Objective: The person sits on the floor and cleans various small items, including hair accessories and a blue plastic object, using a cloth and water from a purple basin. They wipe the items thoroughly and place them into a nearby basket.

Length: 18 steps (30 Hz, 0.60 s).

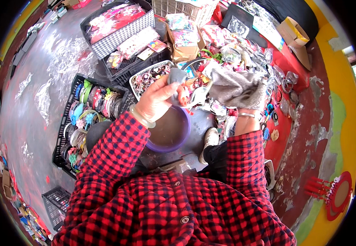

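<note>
My left hand (157, 98) is closed around a grey ribbed headband (177, 78), held up over the far rim of a purple basin (185, 141). Murky brownish water stands in the basin. To the right, a grey cloth (237, 91) drapes over my right hand (248, 110) and hides its fingers; only the part near the wrist shows, with a thin bracelet. The cloth bunches as if gripped. Between both hands is a white curved piece (198, 96), and I cannot tell whether it belongs to the headband.
At the left sits a black crate (59, 141) full of headbands. A white basket (133, 86) of small hair accessories is beyond the basin. Farther off are a houndstooth-patterned bin (118, 37) and a cardboard box (185, 51). Loose accessories and plastic bags pile up on a red sheet (282, 139) at right.
</note>
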Each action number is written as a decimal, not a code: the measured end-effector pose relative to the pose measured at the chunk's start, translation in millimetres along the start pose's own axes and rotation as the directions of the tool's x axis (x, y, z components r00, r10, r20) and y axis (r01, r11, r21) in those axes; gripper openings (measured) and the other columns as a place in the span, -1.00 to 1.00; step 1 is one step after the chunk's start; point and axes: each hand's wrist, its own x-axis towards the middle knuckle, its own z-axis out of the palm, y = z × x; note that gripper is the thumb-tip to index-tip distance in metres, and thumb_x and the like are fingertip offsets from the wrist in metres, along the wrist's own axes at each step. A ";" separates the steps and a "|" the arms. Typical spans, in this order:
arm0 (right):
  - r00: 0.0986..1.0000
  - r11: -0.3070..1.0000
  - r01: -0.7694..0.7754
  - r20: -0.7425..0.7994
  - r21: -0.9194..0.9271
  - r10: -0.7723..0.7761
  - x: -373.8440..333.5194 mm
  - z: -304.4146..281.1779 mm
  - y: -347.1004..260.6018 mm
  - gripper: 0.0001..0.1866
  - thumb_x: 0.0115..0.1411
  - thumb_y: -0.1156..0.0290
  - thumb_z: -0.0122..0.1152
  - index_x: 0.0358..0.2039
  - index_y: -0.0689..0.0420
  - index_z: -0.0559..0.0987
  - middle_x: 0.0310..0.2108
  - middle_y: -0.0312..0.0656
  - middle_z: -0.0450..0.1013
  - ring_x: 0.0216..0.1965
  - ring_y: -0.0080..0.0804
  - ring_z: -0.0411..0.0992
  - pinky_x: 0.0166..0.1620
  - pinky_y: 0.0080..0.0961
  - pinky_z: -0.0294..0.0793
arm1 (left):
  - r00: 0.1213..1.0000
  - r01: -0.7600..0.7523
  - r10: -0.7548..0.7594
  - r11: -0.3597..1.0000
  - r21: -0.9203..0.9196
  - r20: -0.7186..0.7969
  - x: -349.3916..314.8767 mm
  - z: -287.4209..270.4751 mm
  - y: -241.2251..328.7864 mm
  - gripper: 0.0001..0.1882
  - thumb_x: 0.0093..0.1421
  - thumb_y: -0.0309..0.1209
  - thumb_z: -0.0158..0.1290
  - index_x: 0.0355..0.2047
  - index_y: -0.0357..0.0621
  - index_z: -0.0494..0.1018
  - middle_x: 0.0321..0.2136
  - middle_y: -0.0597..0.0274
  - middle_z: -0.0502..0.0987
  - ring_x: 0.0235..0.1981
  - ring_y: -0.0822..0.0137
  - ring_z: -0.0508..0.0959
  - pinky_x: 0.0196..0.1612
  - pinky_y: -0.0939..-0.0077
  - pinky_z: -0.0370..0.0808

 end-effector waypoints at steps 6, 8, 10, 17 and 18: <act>0.986 0.980 0.116 -0.138 0.163 -0.094 7.4 8.7 -27.0 -0.66 0.17 0.16 -0.16 -0.68 0.02 0.26 -0.72 -0.34 0.14 -0.68 -0.52 0.08 -0.59 -0.59 0.10 | 0.978 -0.041 0.106 0.942 -0.333 0.179 -12.0 -20.3 33.8 -0.63 0.17 -0.14 -0.04 -0.17 -0.15 0.28 -0.71 0.41 0.31 -0.70 0.51 0.29 -0.41 0.46 0.31; 0.999 0.973 0.051 -0.007 0.226 -0.050 3.2 8.7 -27.5 -0.69 0.18 0.11 -0.19 -0.56 0.04 0.33 -0.62 -0.32 0.24 -0.59 -0.49 0.18 -0.51 -0.54 0.20 | 0.992 -0.082 0.104 0.960 -0.268 0.069 -7.3 -19.5 35.2 -0.61 0.15 -0.17 0.00 -0.15 -0.17 0.27 -0.66 0.38 0.35 -0.66 0.47 0.33 -0.36 0.47 0.32; 0.951 0.962 -0.123 0.308 0.244 0.044 -1.4 4.4 -21.8 -0.59 0.19 0.04 -0.24 -0.27 0.06 0.48 -0.37 -0.22 0.45 -0.35 -0.37 0.41 -0.27 -0.38 0.46 | 0.992 0.002 -0.019 0.991 -0.134 -0.127 -3.4 -8.3 32.7 -0.59 0.12 -0.22 0.04 -0.12 -0.21 0.25 -0.57 0.30 0.39 -0.54 0.39 0.39 -0.30 0.46 0.33; 0.847 0.934 -0.356 0.414 -0.024 0.334 -31.9 44.8 51.8 -0.57 0.19 0.02 -0.23 -0.35 0.18 0.39 -0.43 -0.22 0.39 -0.41 -0.40 0.37 -0.40 -0.55 0.43 | 0.999 0.019 -0.031 0.959 0.284 0.037 6.0 -9.4 -5.4 -0.78 0.17 -0.50 -0.09 -0.17 -0.26 0.25 -0.37 0.23 0.37 -0.30 0.38 0.39 -0.17 0.49 0.34; 0.836 0.908 -0.406 0.360 -0.100 0.414 -46.8 58.8 56.2 -0.63 0.17 0.08 -0.18 -0.38 0.17 0.37 -0.44 -0.21 0.38 -0.42 -0.40 0.36 -0.41 -0.55 0.40 | 0.997 0.050 -0.065 0.951 0.305 0.042 6.9 -10.1 -8.9 -0.78 0.17 -0.49 -0.09 -0.17 -0.26 0.25 -0.37 0.22 0.37 -0.30 0.39 0.39 -0.17 0.50 0.35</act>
